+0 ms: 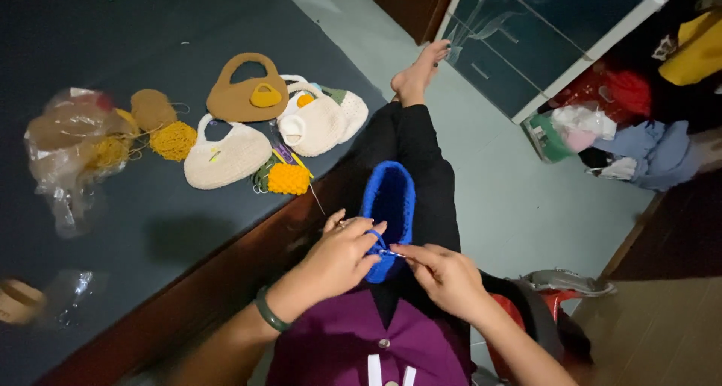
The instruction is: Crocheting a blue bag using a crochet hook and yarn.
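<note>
A blue crocheted pouch (389, 199) lies on my lap, its open mouth facing away from me. My left hand (340, 257) pinches the near edge of the blue piece with thumb and fingers. My right hand (444, 275) holds a thin metal crochet hook (392, 254) whose tip meets the blue yarn between both hands. A dark green bangle (269, 311) sits on my left wrist.
On the dark mattress (135, 205) to my left lie a brown crocheted bag (242, 96), cream bags (226, 157), yellow yarn pieces (289, 178) and a crumpled plastic bag (71, 149). My leg stretches over a pale floor (519, 198). Clothes pile (624, 142) at right.
</note>
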